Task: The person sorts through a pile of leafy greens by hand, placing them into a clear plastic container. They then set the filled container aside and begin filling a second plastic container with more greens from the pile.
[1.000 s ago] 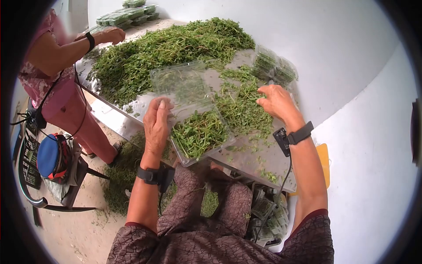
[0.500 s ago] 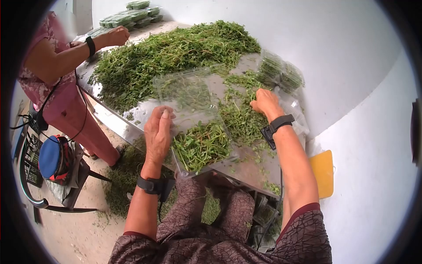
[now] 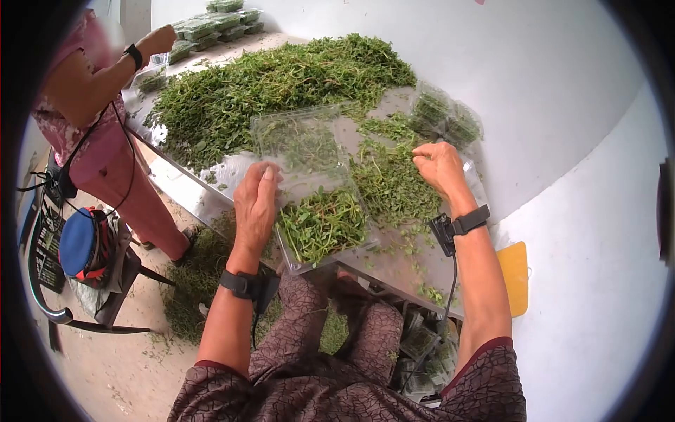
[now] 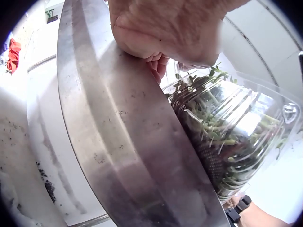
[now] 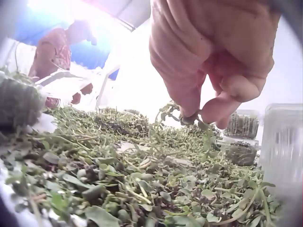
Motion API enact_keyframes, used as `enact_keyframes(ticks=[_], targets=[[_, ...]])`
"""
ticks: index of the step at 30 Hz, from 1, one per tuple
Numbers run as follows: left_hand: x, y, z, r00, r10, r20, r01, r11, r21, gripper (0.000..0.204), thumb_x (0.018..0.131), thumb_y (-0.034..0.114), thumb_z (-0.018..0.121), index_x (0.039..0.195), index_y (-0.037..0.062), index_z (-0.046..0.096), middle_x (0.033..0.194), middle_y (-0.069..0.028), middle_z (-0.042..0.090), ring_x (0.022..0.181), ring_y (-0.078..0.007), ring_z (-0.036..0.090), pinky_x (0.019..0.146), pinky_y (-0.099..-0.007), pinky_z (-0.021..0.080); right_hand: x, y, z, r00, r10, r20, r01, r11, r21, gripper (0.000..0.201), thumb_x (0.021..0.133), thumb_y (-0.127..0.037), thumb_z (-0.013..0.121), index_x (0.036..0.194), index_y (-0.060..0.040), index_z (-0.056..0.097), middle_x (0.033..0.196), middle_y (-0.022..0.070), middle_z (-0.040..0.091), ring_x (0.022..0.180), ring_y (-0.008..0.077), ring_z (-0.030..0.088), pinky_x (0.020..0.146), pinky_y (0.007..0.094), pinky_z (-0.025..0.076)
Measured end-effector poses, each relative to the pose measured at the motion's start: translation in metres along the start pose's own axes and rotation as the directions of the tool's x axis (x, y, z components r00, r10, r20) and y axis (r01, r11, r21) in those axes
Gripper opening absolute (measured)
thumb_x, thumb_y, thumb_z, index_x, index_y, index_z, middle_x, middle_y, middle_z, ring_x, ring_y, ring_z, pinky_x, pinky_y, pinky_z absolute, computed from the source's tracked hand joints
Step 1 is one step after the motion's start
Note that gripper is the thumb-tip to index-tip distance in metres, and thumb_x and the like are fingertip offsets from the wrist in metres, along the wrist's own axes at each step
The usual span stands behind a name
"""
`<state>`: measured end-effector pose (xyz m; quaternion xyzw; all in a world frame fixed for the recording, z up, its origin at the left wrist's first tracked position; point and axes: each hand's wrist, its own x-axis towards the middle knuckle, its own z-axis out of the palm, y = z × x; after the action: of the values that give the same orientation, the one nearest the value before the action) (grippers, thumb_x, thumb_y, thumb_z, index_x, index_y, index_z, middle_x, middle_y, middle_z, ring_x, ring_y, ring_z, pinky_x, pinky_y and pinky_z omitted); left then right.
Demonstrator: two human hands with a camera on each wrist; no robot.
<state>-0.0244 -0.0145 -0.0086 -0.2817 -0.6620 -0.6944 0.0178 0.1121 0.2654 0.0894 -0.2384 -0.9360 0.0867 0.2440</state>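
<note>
My left hand (image 3: 256, 204) grips the left edge of a clear plastic clamshell box (image 3: 299, 266), thumb on top, at the table's front edge. The box's base holds leafy green sprigs (image 3: 323, 225), and its lid (image 3: 295, 116) is flipped back, away from me. In the left wrist view the filled box (image 4: 246, 113) stands beside the metal table edge (image 4: 123, 123). To the right, my right hand (image 3: 443, 169) hangs low over a loose layer of greens (image 3: 394, 179). Its thumb and fingers pinch a small sprig (image 5: 189, 119) in the right wrist view.
A large heap of greens (image 3: 281, 91) covers the table's far side. Filled boxes (image 3: 443, 116) stand at the right, others (image 3: 218, 24) are stacked at the back. Another person (image 3: 91, 105) stands at the left, near a chair with a blue-topped bag (image 3: 79, 246). Boxes lie under the table.
My right hand dipped left into the greens and has come back slightly right. My left hand still holds the box. The other person's hand has moved up and left.
</note>
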Motion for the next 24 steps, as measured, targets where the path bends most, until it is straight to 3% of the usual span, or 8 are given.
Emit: enact_keyframes(ticks=[4, 7, 14, 16, 17, 19, 22, 24], targets=[[0.001, -0.007, 0.002, 0.999, 0.03, -0.024, -0.03, 1.0, 0.009, 0.03, 0.098, 0.028, 0.042, 0.101, 0.0024, 0.057, 0.087, -0.0047, 0.06, 0.073, -0.011, 0.051, 0.064, -0.0272, 0.045, -0.011, -0.008, -0.012, 0.999, -0.011, 0.052, 0.003, 0.988, 0.157, 0.022, 0.077, -0.011, 0.064, 0.096, -0.001, 0.07, 0.087, 0.0146, 0.07, 0.076, 0.0201, 0.065, 0.07, 0.0316, 0.05], [0.002, -0.007, 0.003, 0.998, 0.052, -0.025, -0.052, 0.999, -0.016, 0.029, 0.098, 0.028, 0.043, 0.1, 0.002, 0.057, 0.085, -0.0053, 0.061, 0.074, -0.0119, 0.052, 0.066, -0.0274, 0.045, -0.02, -0.019, -0.022, 0.997, -0.077, 0.013, 0.073, 0.974, 0.215, 0.02, 0.075, -0.01, 0.063, 0.092, -0.0023, 0.071, 0.086, 0.0153, 0.069, 0.077, 0.0259, 0.066, 0.072, 0.0345, 0.051], [0.001, 0.001, 0.002, 0.999, 0.036, -0.021, -0.036, 0.999, 0.013, 0.03, 0.098, 0.028, 0.043, 0.101, 0.0011, 0.058, 0.084, -0.0071, 0.062, 0.079, -0.0146, 0.057, 0.07, -0.029, 0.045, -0.031, -0.04, -0.046, 0.984, -0.175, -0.018, 0.173, 0.944, 0.282, 0.016, 0.077, -0.004, 0.061, 0.091, 0.0007, 0.069, 0.079, 0.0126, 0.066, 0.07, 0.0223, 0.063, 0.066, 0.0312, 0.049], [0.001, 0.002, 0.002, 0.999, 0.038, -0.021, -0.038, 0.999, 0.025, 0.031, 0.098, 0.028, 0.043, 0.101, 0.0008, 0.058, 0.084, -0.0075, 0.062, 0.079, -0.0152, 0.057, 0.07, -0.0293, 0.045, -0.035, -0.044, -0.053, 0.959, -0.269, -0.085, 0.282, 0.927, 0.246, 0.016, 0.078, -0.004, 0.061, 0.091, 0.002, 0.068, 0.081, 0.0125, 0.067, 0.07, 0.0207, 0.062, 0.065, 0.0296, 0.048], [0.001, 0.002, 0.002, 0.999, 0.041, -0.02, -0.041, 0.999, 0.034, 0.032, 0.098, 0.028, 0.043, 0.101, 0.0006, 0.058, 0.084, -0.0076, 0.062, 0.078, -0.0155, 0.057, 0.07, -0.0294, 0.045, -0.038, -0.045, -0.056, 0.959, -0.271, -0.082, 0.284, 0.927, 0.246, 0.016, 0.078, -0.004, 0.061, 0.091, 0.002, 0.068, 0.081, 0.0125, 0.067, 0.07, 0.0207, 0.062, 0.065, 0.0296, 0.048], [0.002, 0.001, 0.002, 0.999, 0.042, -0.021, -0.041, 0.998, 0.043, 0.032, 0.098, 0.029, 0.043, 0.101, 0.0005, 0.058, 0.084, -0.0077, 0.062, 0.078, -0.0159, 0.057, 0.069, -0.0295, 0.045, -0.043, -0.048, -0.06, 0.961, -0.266, -0.074, 0.276, 0.924, 0.264, 0.014, 0.081, -0.001, 0.061, 0.092, 0.0056, 0.067, 0.079, 0.0052, 0.062, 0.067, 0.0104, 0.056, 0.06, 0.0243, 0.044], [0.003, -0.002, 0.005, 0.995, 0.079, -0.064, -0.08, 0.997, -0.023, 0.029, 0.095, 0.025, 0.047, 0.099, -0.0013, 0.058, 0.076, -0.0104, 0.059, 0.07, -0.0173, 0.055, 0.067, -0.0304, 0.045, -0.049, -0.045, -0.057, 0.977, -0.203, -0.06, 0.212, 0.919, 0.332, 0.015, 0.08, -0.002, 0.061, 0.091, 0.0043, 0.067, 0.081, 0.0113, 0.066, 0.069, 0.0161, 0.061, 0.062, 0.0285, 0.047], [0.005, -0.003, 0.005, 0.994, 0.08, -0.074, -0.08, 0.997, -0.004, 0.029, 0.096, 0.025, 0.046, 0.097, -0.0016, 0.058, 0.075, -0.0103, 0.059, 0.069, -0.0181, 0.055, 0.066, -0.0311, 0.045, -0.056, -0.047, -0.056, 0.987, -0.159, -0.036, 0.16, 0.913, 0.375, 0.015, 0.08, -0.002, 0.06, 0.092, 0.0046, 0.067, 0.08, 0.0112, 0.066, 0.067, 0.0148, 0.061, 0.061, 0.0277, 0.046]])
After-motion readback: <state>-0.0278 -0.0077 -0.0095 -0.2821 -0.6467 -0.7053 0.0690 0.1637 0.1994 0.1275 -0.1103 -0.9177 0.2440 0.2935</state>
